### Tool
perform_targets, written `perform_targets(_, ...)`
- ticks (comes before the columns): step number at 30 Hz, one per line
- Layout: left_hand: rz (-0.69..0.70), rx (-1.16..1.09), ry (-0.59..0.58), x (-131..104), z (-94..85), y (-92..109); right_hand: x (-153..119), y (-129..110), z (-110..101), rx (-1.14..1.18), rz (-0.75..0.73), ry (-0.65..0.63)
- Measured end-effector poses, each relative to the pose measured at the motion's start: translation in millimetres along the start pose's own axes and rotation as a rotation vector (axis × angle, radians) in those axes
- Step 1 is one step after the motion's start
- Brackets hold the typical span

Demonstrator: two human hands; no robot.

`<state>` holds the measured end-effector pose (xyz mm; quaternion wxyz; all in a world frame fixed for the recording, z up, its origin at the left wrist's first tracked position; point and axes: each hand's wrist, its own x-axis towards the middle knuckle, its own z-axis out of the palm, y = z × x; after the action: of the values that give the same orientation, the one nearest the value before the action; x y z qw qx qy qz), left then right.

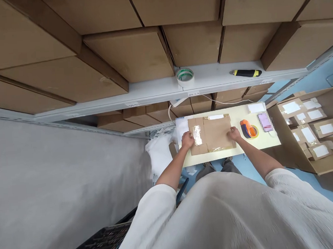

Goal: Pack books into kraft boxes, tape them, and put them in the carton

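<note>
A flat brown cardboard box (218, 133) lies on the pale yellow tabletop (252, 144), with shiny clear tape across its left part and along its near and far edges. My left hand (187, 140) is closed on its left edge. At the right edge, my right hand (234, 134) has its fingers curled around the cardboard. Just right of that hand rests an orange and blue tape dispenser (248, 129) with a roll of tape in it. Farther right is a phone (265, 122) with a blurred pinkish screen.
Above the table, a grey metal shelf (153, 88) carries large cartons (131, 55), a tape roll (185, 76) and a black-yellow utility knife (246, 73). An open carton (301, 161) with several small labelled boxes stands right. White packing material (160, 151) lies left, a black crate (103, 241) lower left.
</note>
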<state>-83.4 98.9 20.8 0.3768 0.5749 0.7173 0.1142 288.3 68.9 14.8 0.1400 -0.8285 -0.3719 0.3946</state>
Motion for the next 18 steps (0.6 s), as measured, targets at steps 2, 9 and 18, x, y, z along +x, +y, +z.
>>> perform_targets(2,-0.011,-0.031,0.001,6,-0.2,0,4,-4,-3,0.049,0.009,-0.024)
perform_targets(9,-0.124,-0.162,-0.042,15,5.3,1,16,-13,-5,0.142,0.034,-0.071)
perform_targets(18,-0.249,-0.354,0.045,18,3.6,4,14,-15,-24,0.190,0.091,0.001)
